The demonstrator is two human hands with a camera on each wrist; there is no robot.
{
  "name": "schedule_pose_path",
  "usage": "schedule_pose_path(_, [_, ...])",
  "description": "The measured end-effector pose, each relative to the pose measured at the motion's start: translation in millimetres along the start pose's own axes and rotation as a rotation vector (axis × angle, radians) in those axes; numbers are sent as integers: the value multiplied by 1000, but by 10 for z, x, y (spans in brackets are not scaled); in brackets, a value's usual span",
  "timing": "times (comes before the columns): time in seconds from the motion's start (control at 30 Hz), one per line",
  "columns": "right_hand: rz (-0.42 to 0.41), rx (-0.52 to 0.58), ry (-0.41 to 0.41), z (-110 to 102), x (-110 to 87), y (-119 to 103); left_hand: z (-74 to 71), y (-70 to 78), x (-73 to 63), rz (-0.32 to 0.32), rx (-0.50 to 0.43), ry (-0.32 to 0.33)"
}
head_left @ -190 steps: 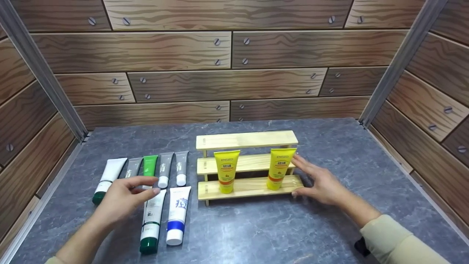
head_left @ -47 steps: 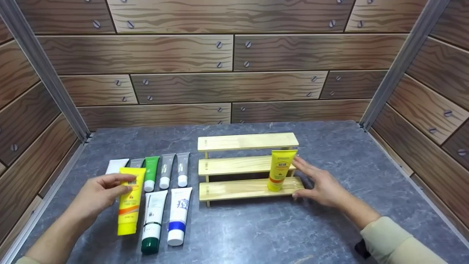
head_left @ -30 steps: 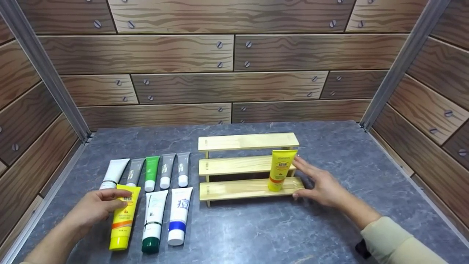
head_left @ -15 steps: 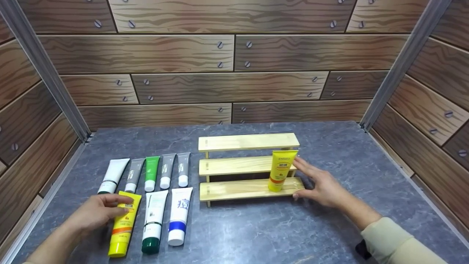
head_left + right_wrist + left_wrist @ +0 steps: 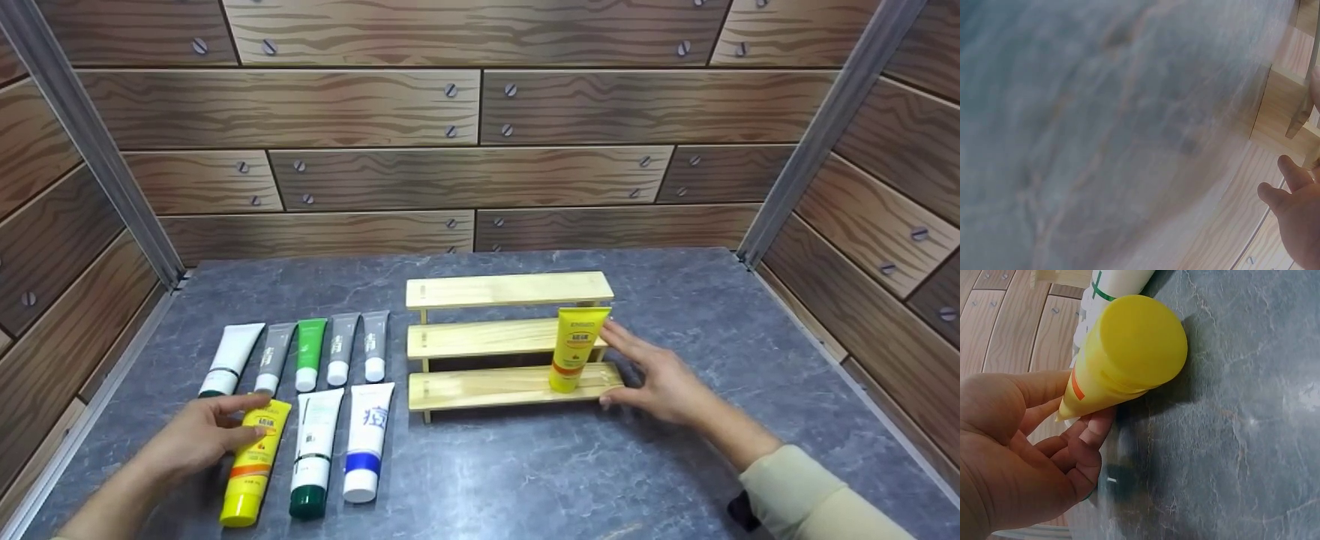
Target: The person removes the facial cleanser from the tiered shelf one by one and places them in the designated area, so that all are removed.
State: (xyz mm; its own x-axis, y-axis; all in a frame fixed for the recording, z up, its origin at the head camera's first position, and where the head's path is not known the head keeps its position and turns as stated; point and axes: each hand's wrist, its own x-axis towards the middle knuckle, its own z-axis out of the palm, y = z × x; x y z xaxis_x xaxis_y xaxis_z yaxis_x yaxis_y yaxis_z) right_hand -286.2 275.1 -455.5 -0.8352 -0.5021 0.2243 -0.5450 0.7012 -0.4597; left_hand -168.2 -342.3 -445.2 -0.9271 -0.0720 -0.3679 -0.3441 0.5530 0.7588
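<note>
My left hand (image 5: 191, 439) pinches a yellow tube (image 5: 251, 469) near its flat crimped end. The tube lies at the table's front left, cap toward me; in the left wrist view its round yellow cap (image 5: 1148, 340) faces the camera. Just right of it lie a white tube with a green cap (image 5: 315, 450) and a white tube with a blue band (image 5: 367, 442). On the bottom step of a three-step wooden rack (image 5: 480, 390), a second yellow tube (image 5: 576, 351) stands upright on its cap. My right hand (image 5: 664, 382) rests its extended fingers and thumb against the rack's right end.
Behind the front row lies another row of tubes: a white one (image 5: 234, 356), a green one (image 5: 309, 352) and several grey ones (image 5: 373, 346). Wood-patterned walls (image 5: 375, 176) enclose the grey marbled table (image 5: 510, 480). A small black object (image 5: 741, 511) is beside the right sleeve.
The left hand has taken one yellow tube off the bottom step, carried it left and lowered it to the table beside the front-row tubes. The right hand stays at the rack.
</note>
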Motion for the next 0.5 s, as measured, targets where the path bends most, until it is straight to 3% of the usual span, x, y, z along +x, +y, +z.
schedule_pose_path(0.2, [-47, -22, 24, 5, -6, 16, -8, 26, -17, 5, 50, 23])
schedule_pose_path(0.5, [-22, -13, 14, 6, -6, 11, -27, 27, -36, 13, 96, 38])
